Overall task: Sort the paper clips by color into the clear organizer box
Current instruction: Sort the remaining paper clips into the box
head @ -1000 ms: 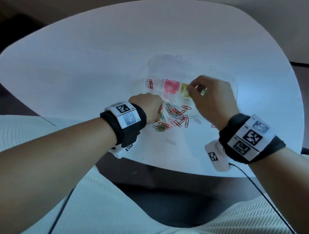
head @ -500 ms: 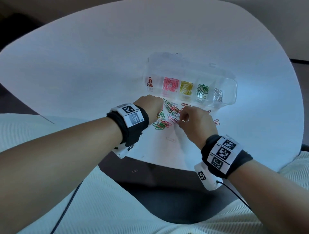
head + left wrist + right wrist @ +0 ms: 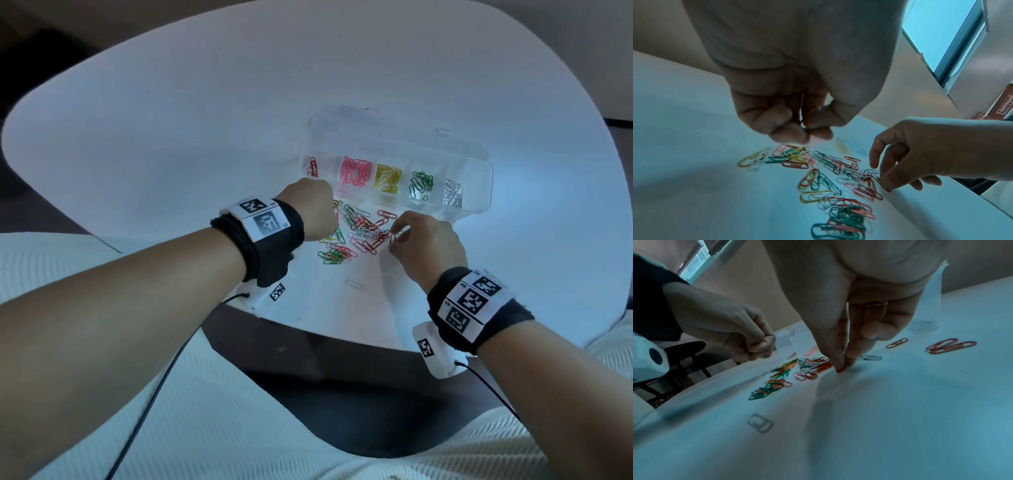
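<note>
The clear organizer box (image 3: 476, 192) lies open on the white table, with red, pink, yellow, green and silver clips in separate compartments. In front of it is the loose pile of mixed paper clips (image 3: 356, 236). My right hand (image 3: 397, 236) is at the pile's right edge, and its thumb and forefinger pinch a red paper clip (image 3: 885, 186) against the table. My left hand (image 3: 311, 209) hovers over the pile's left side, curled. In the left wrist view its fingertips (image 3: 789, 134) pinch a thin clip, whose colour is unclear.
A single silver clip (image 3: 355, 285) lies alone nearer the table's front edge (image 3: 342, 337). Two or three red clips (image 3: 949, 345) lie to the right of my right hand. The box's lid (image 3: 359, 133) lies open behind it. One clip (image 3: 281, 349) sits on the dark surface below the table.
My right hand came back from the box's green compartment to the pile and now pinches a red clip. My left hand has stayed curled over the pile's left side.
</note>
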The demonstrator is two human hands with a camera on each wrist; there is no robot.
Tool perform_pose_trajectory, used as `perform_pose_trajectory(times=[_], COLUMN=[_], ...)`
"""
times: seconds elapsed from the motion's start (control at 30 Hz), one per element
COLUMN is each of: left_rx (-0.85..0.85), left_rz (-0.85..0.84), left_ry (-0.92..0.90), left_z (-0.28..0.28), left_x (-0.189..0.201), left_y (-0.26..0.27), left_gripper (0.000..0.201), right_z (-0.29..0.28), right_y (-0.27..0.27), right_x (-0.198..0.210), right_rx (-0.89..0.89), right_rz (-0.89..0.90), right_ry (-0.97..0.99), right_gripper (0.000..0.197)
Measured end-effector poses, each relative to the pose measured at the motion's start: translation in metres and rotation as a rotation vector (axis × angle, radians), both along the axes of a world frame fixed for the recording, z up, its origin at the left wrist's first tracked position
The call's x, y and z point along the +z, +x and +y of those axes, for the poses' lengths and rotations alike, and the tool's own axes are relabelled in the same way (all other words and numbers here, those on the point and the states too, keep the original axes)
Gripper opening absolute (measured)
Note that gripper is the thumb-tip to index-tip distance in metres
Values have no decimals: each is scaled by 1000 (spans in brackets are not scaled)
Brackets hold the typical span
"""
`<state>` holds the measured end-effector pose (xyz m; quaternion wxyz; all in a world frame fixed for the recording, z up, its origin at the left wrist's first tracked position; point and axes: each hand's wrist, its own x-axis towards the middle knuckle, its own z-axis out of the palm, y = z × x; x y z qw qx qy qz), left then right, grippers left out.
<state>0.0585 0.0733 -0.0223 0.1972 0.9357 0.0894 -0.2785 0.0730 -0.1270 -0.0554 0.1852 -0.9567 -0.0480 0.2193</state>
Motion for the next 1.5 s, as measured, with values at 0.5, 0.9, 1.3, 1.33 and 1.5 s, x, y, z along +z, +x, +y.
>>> perform_pose_trajectory(times=[0.5, 0.9, 1.3, 1.33, 1.5], left_rx=[-160, -74, 153, 189, 337], left_rz=[-32, -48, -23, -26, 27], left_ry=[177, 105, -187, -243, -406], left_z=[-4, 4, 8, 7, 0], left_x=[-14, -13, -6, -5, 1], left_y=[-12, -7, 0, 0, 1], left_gripper=[14, 14, 6, 6, 28], right_z=[-10, -19, -20, -19, -14], right_y=[3, 6, 8, 8, 9], right_x=[1, 12, 8, 9, 18], right_rx=[-50, -572, -622, -618, -558], right_rz=[85, 492, 599, 615, 654], right_ry=[96, 827, 909, 919, 972], right_gripper=[20, 29, 22, 23, 24])
